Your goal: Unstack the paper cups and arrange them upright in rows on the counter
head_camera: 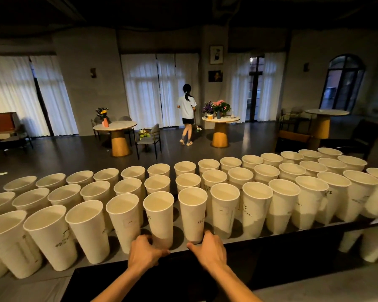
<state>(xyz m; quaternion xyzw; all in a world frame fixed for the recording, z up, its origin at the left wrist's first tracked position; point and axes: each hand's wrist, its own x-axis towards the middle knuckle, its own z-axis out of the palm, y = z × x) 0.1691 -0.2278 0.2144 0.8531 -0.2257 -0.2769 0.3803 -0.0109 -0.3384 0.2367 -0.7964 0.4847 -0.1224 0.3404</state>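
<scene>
Tall white paper cups stand upright in several rows across the grey counter (244, 235), from far left to far right. My left hand (145, 251) grips the base of one front-row cup (158, 216). My right hand (207, 250) grips the base of the neighbouring front-row cup (192, 214). Both cups stand on the counter near its front edge. No remaining stack of cups is in view.
A dark lower ledge (183, 277) lies between me and the counter. Beyond the counter is a room with round tables (115, 125), chairs and flowers. A person (187, 112) stands far back near the curtains. More cups (375, 243) hang off the right end.
</scene>
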